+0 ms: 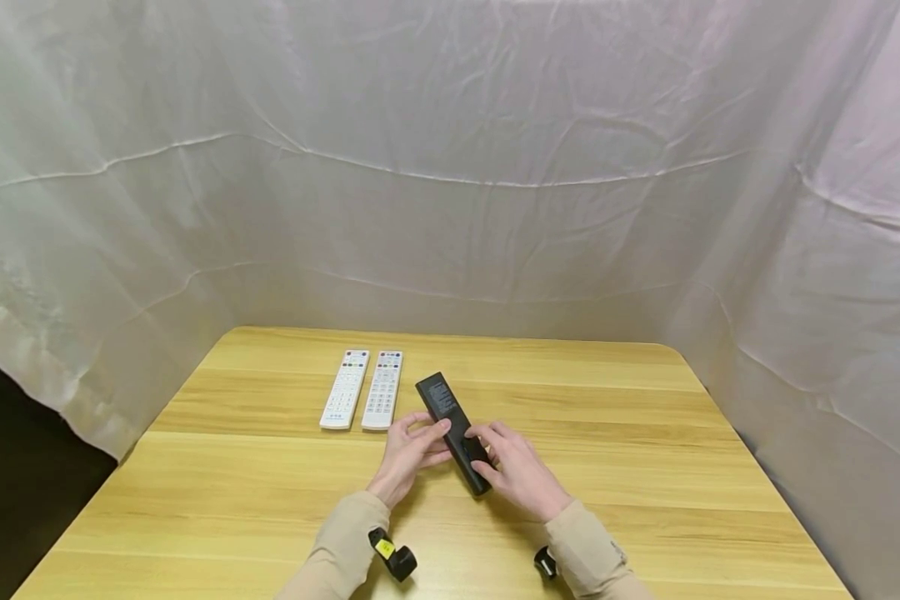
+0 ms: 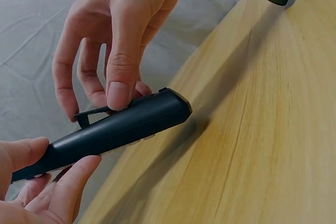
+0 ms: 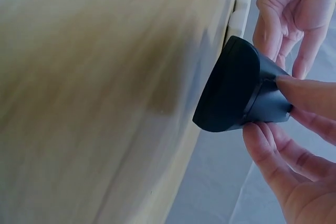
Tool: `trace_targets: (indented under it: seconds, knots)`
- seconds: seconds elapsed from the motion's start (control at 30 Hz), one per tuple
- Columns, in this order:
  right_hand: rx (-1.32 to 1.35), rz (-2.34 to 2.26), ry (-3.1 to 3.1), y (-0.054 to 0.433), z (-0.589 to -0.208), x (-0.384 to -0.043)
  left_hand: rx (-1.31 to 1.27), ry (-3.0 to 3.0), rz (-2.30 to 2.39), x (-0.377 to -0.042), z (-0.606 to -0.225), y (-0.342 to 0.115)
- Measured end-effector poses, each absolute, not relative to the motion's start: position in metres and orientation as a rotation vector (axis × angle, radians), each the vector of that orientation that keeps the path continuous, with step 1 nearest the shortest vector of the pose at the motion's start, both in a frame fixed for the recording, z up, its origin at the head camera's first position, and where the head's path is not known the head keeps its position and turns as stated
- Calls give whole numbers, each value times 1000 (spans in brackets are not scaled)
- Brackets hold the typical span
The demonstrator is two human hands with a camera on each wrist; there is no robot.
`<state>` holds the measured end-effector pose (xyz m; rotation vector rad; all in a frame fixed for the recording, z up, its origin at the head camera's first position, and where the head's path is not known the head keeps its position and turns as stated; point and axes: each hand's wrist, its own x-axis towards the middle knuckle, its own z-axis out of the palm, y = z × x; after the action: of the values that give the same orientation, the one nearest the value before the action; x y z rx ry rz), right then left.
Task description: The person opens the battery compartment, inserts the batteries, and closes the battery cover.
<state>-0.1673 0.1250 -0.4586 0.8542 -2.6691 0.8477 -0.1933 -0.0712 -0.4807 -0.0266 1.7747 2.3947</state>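
Note:
A black remote control (image 1: 442, 398) is held at a slant above the table, its labelled back facing up. My left hand (image 1: 405, 458) grips it along its middle, thumb on the back and fingers underneath. At the end nearer me, my right hand (image 1: 521, 475) pinches the battery cover (image 2: 93, 113) between thumb and fingers. In the left wrist view, one end of that cover stands raised off the remote's back. The right wrist view shows the remote's rounded end (image 3: 231, 87), with the right fingers and thumb on either side of it.
Two white remote controls (image 1: 345, 390) lie side by side to the left of the hands, buttons up. They rest on a wooden table (image 1: 195, 500). Pale cloth (image 1: 450, 233) hangs behind the table and along its sides. Each sleeve carries a black wrist device.

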Motion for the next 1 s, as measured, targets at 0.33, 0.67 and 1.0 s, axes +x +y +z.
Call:
trace_targets:
  seconds: [0.33,0.67,1.0]
  knots:
    - [889,872,-2695,129,-456,-168,-4,1781,2383,-193,-480,-72]
    - [919,876,-2704,131,-455,-169,21,1792,2370,-193,-480,-72]
    - [964,858,-2681,133,-458,-169,16,1781,2367,-193,-479,-72]
